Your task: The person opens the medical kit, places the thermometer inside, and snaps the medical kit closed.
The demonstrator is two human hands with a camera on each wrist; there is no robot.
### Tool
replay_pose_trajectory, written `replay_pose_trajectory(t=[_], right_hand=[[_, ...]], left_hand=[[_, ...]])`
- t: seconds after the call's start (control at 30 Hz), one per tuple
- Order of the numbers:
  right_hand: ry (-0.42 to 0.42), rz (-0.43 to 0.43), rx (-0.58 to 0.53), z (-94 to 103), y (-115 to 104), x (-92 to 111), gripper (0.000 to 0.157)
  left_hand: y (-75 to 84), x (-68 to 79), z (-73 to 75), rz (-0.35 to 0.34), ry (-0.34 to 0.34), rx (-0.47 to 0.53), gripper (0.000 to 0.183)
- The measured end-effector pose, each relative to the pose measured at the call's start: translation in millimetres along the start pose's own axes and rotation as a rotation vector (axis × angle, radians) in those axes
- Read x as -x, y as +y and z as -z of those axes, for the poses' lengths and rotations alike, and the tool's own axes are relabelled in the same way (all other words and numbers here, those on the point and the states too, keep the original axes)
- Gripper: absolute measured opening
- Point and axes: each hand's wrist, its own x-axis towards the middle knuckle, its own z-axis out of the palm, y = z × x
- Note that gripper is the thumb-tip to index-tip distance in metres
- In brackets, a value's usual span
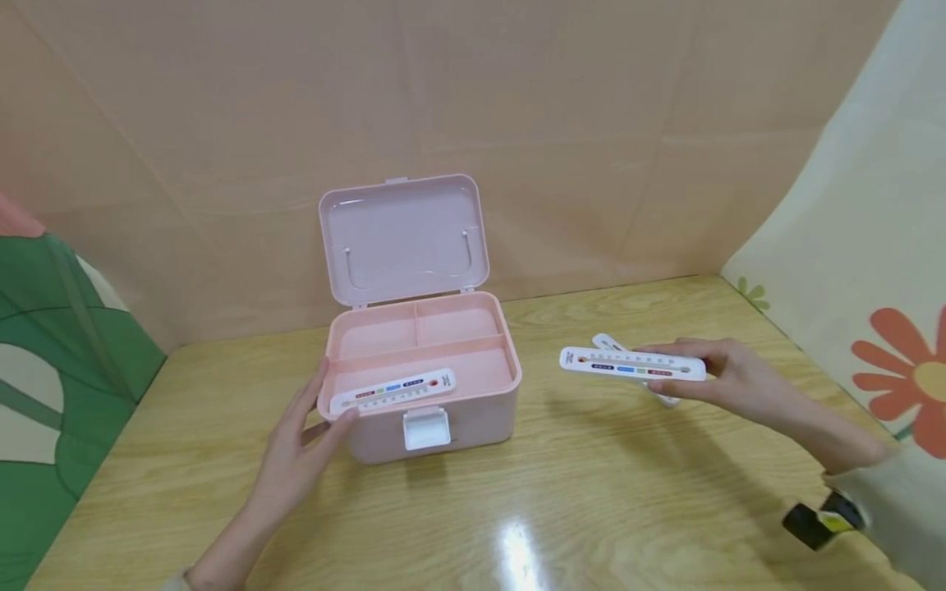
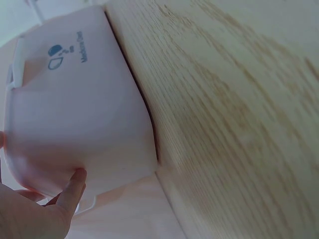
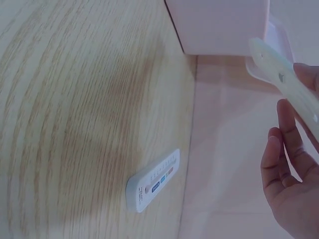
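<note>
A pink medicine box (image 1: 480,420) stands on the table with its lid (image 1: 406,238) raised. One white thermometer (image 1: 399,389) lies in its front compartment, along the front wall. My left hand (image 1: 296,451) holds the box at its front left corner, the thumb near the front rim; the left wrist view shows a fingertip pressed on the box wall (image 2: 99,114). My right hand (image 1: 727,377) pinches a second thermometer (image 1: 613,362) by its right end, above the table and right of the box. Partly hidden behind it, a third thermometer (image 3: 157,181) lies on the table.
Dividers (image 1: 416,327) split the box into a wide front compartment and two smaller back ones. The wooden table (image 1: 532,492) meets a pinkish cloth backdrop (image 1: 591,164) behind the box. A floral cloth (image 1: 828,271) hangs on the right.
</note>
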Motion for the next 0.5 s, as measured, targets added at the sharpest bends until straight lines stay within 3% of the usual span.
replay_pose_trajectory(t=[0.2, 0.5], right_hand=[[0.006, 0.053, -0.018, 0.1, -1.8, -1.5, 0.042], [0.000, 0.042, -0.016, 1.2, -7.8, -4.0, 0.042]], left_hand=[[1.7, -0.3, 0.3, 0.000, 0.003, -0.011, 0.071], [2.9, -0.2, 0.5, 0.006, 0.005, -0.015, 0.071]])
